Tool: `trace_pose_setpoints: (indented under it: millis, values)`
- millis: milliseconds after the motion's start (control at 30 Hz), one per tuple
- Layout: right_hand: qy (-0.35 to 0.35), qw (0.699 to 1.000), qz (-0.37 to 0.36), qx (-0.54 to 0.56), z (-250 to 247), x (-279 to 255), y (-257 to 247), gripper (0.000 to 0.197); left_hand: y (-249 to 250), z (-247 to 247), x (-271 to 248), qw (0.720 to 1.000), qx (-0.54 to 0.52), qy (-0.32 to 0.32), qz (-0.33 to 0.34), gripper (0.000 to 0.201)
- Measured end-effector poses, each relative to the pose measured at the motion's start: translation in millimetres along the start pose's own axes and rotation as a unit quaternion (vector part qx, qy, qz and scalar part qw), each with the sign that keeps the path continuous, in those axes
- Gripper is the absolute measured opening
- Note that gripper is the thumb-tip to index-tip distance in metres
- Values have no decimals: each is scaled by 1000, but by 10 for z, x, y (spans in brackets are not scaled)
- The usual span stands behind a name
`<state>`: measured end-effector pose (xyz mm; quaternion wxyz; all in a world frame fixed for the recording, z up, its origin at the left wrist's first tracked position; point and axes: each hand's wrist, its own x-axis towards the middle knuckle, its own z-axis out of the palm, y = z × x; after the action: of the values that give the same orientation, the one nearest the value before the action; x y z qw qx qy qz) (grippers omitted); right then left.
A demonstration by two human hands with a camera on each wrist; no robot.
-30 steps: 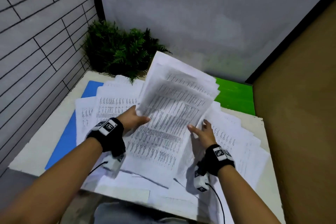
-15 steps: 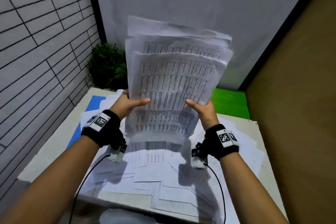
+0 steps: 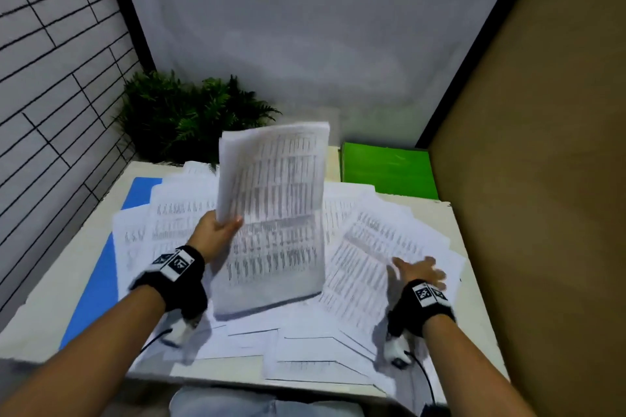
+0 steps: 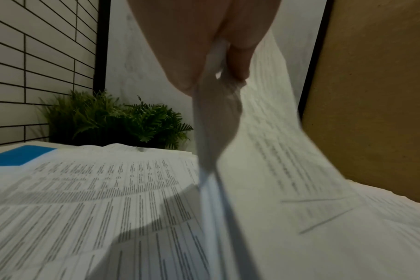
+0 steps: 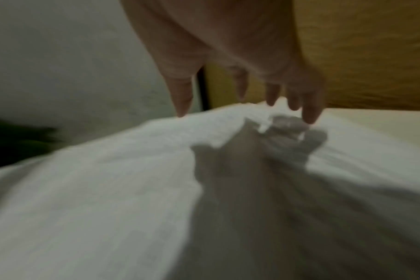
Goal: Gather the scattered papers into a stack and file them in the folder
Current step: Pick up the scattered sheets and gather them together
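The left hand (image 3: 216, 230) pinches a gathered stack of printed sheets (image 3: 271, 213) at its left edge, thumb on the front and fingers (image 4: 237, 62) behind, so the stack stands nearly upright with its long axis running up and away from that grip and its lower edge resting on the loose sheets (image 3: 176, 213) spread over the bench (image 3: 67, 264).

The right hand (image 3: 418, 272) holds nothing: its fingers (image 5: 309, 113) are spread and straight, tips just touching a fan of loose papers (image 3: 369, 257) that lies directly beneath and ahead of them, to the right of the standing stack. This hand is clearly the nearer 1 to that fan, so the next gather most likely falls to it.

The fan's sheets run lengthwise away from the fingertips toward the green folder (image 3: 386, 169), which lies flat well beyond them at the far edge. A blue folder (image 3: 101, 267) shows partly under the papers on the far side of the left hand.
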<state>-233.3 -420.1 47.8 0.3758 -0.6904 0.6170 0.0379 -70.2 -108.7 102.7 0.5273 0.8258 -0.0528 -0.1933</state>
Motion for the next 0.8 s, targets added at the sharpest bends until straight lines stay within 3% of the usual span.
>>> trace_pose_setpoints:
  millis: [33,100,200,300,400,500,600,700,800]
  values:
    - [15,998,65,-20,-68,69,186,90,9,-23,25,1000,12,13,0,27]
    - [10,994,105,4,-135,123,415,95,51,-32,53,1000,18,24,3,27]
    - [4,992,58,108,-115,153,478,64,140,51,52,1000,-12,29,-2,27]
    - [57,986,0,157,-110,125,460,32,194,133,43,999,-29,30,-7,29]
    - [92,980,-35,174,-197,114,432,18,224,159,43,1000,-11,23,-15,29]
    - [73,976,-54,195,-231,103,410,15,245,199,22,999,-28,20,-21,23]
    - [33,981,-64,181,-235,109,417,31,250,230,-1,999,-35,19,-20,16]
    - [45,977,-102,180,-399,107,321,20,244,246,-27,999,-34,16,-17,14]
    - [20,985,-127,117,-537,139,215,27,248,254,-61,999,-39,15,-12,13]
